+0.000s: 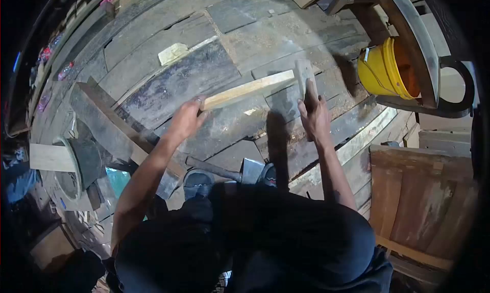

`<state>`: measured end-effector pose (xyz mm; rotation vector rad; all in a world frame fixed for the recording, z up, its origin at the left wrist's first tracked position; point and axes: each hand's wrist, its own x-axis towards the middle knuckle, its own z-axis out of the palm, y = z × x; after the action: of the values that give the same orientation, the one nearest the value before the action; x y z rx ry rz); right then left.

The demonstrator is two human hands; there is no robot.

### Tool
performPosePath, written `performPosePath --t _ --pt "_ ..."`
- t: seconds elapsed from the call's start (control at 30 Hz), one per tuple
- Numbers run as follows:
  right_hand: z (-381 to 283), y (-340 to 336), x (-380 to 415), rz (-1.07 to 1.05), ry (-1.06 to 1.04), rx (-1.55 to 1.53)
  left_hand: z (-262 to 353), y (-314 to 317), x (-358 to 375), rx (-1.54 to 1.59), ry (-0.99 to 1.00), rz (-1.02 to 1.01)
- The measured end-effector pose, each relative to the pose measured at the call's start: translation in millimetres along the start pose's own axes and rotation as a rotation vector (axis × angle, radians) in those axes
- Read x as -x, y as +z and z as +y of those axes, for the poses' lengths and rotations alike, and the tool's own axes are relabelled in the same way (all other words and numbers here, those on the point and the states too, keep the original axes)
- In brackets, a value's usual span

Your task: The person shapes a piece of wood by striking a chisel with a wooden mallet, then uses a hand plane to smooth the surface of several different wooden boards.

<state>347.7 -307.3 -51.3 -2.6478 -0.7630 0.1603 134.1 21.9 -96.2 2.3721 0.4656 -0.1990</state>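
My left hand (187, 121) is closed around the near-left end of a pale wooden strip (250, 90), which slants up to the right above the plank floor. My right hand (317, 118) grips a shorter grey piece of wood (304, 72), held upright in this view. The strip's far end meets the side of the grey piece, or overlaps it here. Between my shoes on the floor lies a hatchet (251, 170), its wooden handle pointing left.
A yellow bucket (378, 71) stands at the right beside a curved wooden piece. A thick beam (104, 114) lies at left, near a dark round bucket (87, 160). A dark board (178, 79) and a pale wood chunk (172, 54) rest ahead. Brown panels (418, 196) are at lower right.
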Motion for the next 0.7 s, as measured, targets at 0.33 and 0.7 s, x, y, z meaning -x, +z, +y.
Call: performPosePath --t 0.33,0.7 --pt "-63.5 25.6 52.3 -0.474 -0.395 0.023 13.2 39.5 71.1 0.052 0.033 0.148" --pt "-86.6 28.6 75.5 -0.504 -0.379 0.047 23.4 45.5 76.2 0.034 0.07 0.129"
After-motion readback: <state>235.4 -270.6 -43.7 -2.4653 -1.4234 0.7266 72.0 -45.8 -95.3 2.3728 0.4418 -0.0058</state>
